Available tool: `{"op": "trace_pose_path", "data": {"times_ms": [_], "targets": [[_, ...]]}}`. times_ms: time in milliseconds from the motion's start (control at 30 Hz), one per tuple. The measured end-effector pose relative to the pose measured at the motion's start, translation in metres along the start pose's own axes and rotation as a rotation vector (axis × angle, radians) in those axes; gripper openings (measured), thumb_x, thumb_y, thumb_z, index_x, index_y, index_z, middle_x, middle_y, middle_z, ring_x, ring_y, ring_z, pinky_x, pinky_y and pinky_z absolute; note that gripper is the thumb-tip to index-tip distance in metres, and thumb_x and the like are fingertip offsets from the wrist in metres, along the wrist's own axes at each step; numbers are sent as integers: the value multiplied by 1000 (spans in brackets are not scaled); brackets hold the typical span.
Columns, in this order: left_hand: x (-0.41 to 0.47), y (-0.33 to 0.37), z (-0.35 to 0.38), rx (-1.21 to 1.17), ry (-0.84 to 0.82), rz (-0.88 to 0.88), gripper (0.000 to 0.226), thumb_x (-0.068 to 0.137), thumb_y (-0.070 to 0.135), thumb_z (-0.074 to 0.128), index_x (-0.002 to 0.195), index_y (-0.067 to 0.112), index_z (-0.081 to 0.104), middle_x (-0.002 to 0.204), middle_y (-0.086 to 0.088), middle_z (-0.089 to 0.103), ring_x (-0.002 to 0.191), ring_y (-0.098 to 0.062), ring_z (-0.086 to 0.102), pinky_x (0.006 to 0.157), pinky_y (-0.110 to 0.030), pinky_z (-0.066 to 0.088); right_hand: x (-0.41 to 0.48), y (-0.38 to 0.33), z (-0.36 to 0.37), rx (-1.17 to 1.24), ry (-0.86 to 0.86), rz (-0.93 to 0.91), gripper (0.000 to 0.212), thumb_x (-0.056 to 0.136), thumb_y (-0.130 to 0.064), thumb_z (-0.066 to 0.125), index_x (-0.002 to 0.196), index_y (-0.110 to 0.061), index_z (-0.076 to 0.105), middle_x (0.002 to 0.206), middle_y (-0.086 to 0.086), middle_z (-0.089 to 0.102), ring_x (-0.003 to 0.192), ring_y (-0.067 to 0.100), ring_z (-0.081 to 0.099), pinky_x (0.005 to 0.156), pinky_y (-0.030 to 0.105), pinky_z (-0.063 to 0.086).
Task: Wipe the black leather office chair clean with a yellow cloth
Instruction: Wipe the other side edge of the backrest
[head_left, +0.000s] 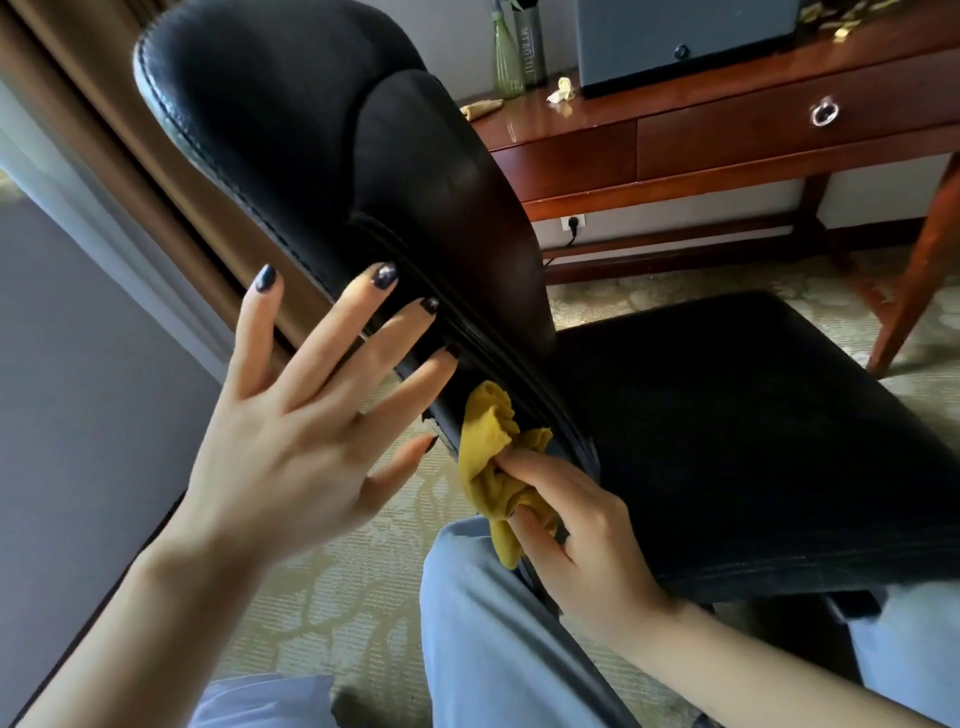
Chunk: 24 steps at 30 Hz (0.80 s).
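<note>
The black leather office chair (322, 130) fills the middle of the view, its backrest leaning up to the left and its seat (727, 441) spreading to the right. My left hand (301, 415) lies flat with spread fingers against the backrest's lower left edge. My right hand (582, 525) grips a bunched yellow cloth (493, 441) and holds it against the bottom of the backrest, where it meets the seat.
A wooden desk (701, 140) with a ring-pull drawer stands behind the chair, carrying a green bottle (506, 57), a grey box (685, 41) and scraps. A brown curtain (104, 119) hangs at the left. Patterned carpet (332, 597) lies below, and my trouser legs (493, 649) are at the bottom.
</note>
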<state>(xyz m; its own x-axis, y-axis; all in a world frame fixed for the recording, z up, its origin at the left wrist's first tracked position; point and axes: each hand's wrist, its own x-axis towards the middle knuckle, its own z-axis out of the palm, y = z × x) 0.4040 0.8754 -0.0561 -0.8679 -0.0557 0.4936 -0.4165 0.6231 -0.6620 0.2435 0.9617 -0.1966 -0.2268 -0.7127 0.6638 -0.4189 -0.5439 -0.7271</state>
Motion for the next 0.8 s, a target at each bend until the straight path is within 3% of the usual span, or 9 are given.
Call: {"op": "trace_pose_path", "data": {"times_ms": [167, 333, 467, 600, 667, 800], "targets": [[7, -8, 0, 23, -76, 64, 57, 77, 48, 68, 123, 17, 55, 133, -7, 45, 137, -26, 23, 115, -56, -1, -12, 5, -2, 12, -31, 107, 37, 88, -17, 48, 120, -34, 54, 107, -28, 60, 100, -6, 59, 83, 9, 46], [7, -9, 9, 87, -27, 83, 55, 80, 50, 66, 124, 19, 52, 129, -5, 46, 133, -23, 25, 114, -56, 0, -22, 9, -7, 5, -97, 231, 40, 85, -26, 48, 119, -47, 50, 104, -15, 66, 93, 1, 64, 78, 15, 50], [9, -10, 13, 111, 15, 92, 51, 84, 51, 61, 123, 19, 52, 126, -5, 46, 132, -22, 25, 114, -55, 0, -26, 10, -18, 39, -163, 333, 54, 84, -12, 54, 110, -60, 56, 101, -14, 68, 90, 4, 65, 79, 21, 53], [8, -8, 14, 107, 38, 77, 47, 88, 50, 57, 121, 18, 53, 126, -5, 47, 131, -22, 26, 113, -55, 2, -28, 10, -30, 59, -259, 435, 58, 88, 4, 54, 108, -50, 57, 99, -21, 68, 94, 1, 65, 84, 18, 51], [8, -6, 15, 99, 48, 62, 45, 88, 51, 56, 121, 19, 54, 125, -4, 47, 131, -22, 28, 113, -56, 4, -30, 9, -38, 8, -327, 465, 57, 88, 4, 54, 103, -52, 56, 95, -27, 67, 90, -5, 64, 79, 10, 47], [7, -5, 17, 77, 70, 41, 44, 88, 50, 56, 120, 19, 54, 125, -3, 47, 131, -22, 27, 113, -56, 4, -30, -3, -61, -44, -401, 485, 50, 88, 0, 59, 99, -49, 61, 90, -23, 70, 85, -5, 64, 75, 10, 46]]}}
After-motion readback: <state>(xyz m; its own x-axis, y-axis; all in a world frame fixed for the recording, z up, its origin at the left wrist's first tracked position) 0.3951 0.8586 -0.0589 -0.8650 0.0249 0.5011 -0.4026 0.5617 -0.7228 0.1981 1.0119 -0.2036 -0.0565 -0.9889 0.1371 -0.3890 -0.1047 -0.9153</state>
